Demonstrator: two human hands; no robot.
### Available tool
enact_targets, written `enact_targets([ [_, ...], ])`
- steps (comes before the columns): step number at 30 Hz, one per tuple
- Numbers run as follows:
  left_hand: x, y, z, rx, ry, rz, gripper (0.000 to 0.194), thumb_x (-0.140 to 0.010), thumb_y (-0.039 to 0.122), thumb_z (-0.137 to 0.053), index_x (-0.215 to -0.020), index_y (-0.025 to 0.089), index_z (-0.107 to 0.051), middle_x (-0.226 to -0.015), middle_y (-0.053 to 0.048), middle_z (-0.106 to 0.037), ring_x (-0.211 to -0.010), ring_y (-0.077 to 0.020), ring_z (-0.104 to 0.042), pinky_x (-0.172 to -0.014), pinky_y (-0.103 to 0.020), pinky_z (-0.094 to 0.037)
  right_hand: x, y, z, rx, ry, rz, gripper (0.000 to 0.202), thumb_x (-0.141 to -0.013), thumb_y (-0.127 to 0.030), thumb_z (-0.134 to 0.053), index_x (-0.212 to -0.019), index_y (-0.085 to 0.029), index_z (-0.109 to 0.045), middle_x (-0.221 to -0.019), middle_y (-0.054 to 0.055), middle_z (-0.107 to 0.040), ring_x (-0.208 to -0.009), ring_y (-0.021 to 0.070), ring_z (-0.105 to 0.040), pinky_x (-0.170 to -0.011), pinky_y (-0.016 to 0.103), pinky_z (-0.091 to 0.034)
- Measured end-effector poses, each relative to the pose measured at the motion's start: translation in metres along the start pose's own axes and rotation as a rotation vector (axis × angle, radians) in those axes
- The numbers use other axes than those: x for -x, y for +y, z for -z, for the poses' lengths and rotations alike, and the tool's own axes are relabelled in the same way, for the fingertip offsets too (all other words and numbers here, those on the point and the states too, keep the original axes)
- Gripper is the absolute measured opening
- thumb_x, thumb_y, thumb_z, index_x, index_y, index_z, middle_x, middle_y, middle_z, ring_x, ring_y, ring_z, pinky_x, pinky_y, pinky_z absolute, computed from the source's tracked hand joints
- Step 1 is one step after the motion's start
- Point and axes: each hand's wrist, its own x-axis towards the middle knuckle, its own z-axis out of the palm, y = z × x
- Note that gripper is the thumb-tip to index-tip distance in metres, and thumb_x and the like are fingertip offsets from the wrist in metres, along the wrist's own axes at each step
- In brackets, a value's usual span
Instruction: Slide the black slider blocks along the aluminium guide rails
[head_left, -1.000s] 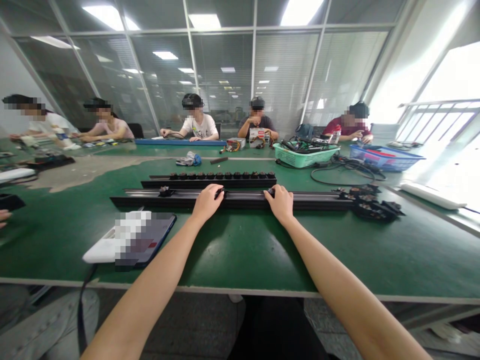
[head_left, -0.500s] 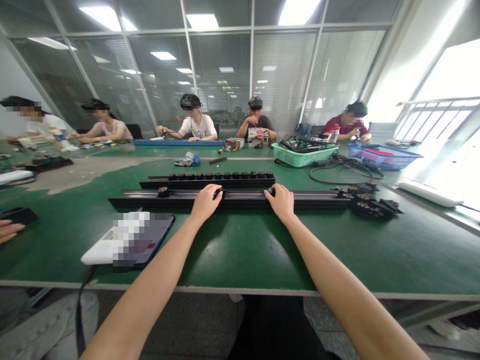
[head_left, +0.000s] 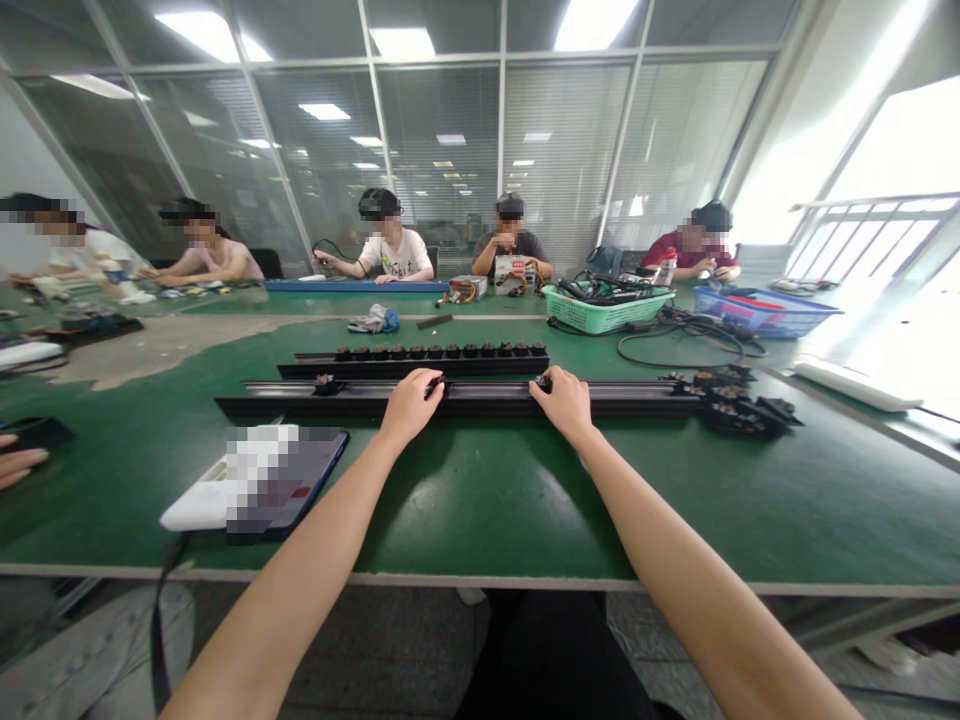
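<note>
A long black rail (head_left: 487, 403) lies crosswise on the green table. My left hand (head_left: 410, 405) is closed round a small black part (head_left: 435, 386) at the rail, left of its middle. Farther right, my right hand (head_left: 568, 402) pinches another small black part (head_left: 542, 383) on the rail. One more small part (head_left: 325, 384) sits near the rail's left end. Behind lies a second black rail (head_left: 412, 367) with a row of several black parts. A pile of black parts (head_left: 750, 405) lies at the right end of the front rail.
A white device and a dark phone-like slab (head_left: 322, 480) lie front left. A green basket (head_left: 607, 315) and a blue basket (head_left: 765, 312) stand at the back right. Another person's hand (head_left: 19, 463) is at the left edge. Several people sit across.
Both hands stay at nearly the same spots on the rail. Across the table, a person's hand with a cable has risen slightly.
</note>
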Motion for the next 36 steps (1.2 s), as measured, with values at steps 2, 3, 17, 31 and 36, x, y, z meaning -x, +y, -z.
enact_targets([
  [2,0.000,0.000,0.000,0.005,0.001,-0.001,0.029,-0.096,0.028,-0.053,-0.115,0.017,-0.072,-0.122,-0.012,-0.073,-0.113,-0.0273,-0.069,-0.104,-0.043,-0.054,0.000,-0.001,-0.001,0.002,0.015,-0.001,0.023,-0.097,-0.039,-0.056,-0.108,-0.019,-0.063,-0.112,0.012,-0.073,-0.108,0.0291,-0.063,-0.090,0.038,-0.037],
  [3,0.000,0.000,0.000,0.007,0.001,-0.002,0.029,-0.096,0.028,-0.053,-0.115,0.018,-0.072,-0.122,-0.012,-0.073,-0.113,-0.0274,-0.069,-0.104,-0.043,-0.054,0.001,-0.001,-0.002,0.003,0.023,0.001,0.023,-0.097,-0.038,-0.056,-0.108,-0.019,-0.063,-0.113,0.013,-0.072,-0.108,0.0292,-0.063,-0.090,0.038,-0.037],
  [17,0.000,0.000,0.000,-0.006,-0.007,0.004,0.029,-0.096,0.027,-0.053,-0.115,0.018,-0.072,-0.122,-0.011,-0.073,-0.113,-0.0264,-0.069,-0.104,-0.043,-0.054,0.001,0.003,-0.008,0.057,0.071,0.073,0.023,-0.098,-0.036,-0.052,-0.103,-0.017,-0.064,-0.110,0.014,-0.071,-0.108,0.0301,-0.057,-0.092,0.040,-0.034],
  [31,0.000,0.000,0.000,0.013,0.003,0.001,0.029,-0.095,0.028,-0.053,-0.115,0.019,-0.072,-0.122,-0.011,-0.073,-0.112,-0.0268,-0.069,-0.103,-0.043,-0.055,-0.001,0.008,-0.013,0.008,0.120,0.017,0.021,-0.095,-0.035,-0.053,-0.101,-0.018,-0.064,-0.110,0.014,-0.069,-0.105,0.0301,-0.056,-0.093,0.041,-0.032],
  [36,0.000,-0.001,-0.001,0.016,0.003,0.000,0.029,-0.095,0.028,-0.054,-0.115,0.019,-0.073,-0.122,-0.010,-0.073,-0.111,-0.0260,-0.069,-0.103,-0.042,-0.055,-0.001,0.009,-0.012,0.001,0.126,0.014,0.021,-0.094,-0.034,-0.052,-0.100,-0.018,-0.064,-0.110,0.014,-0.069,-0.105,0.0300,-0.055,-0.092,0.041,-0.032],
])
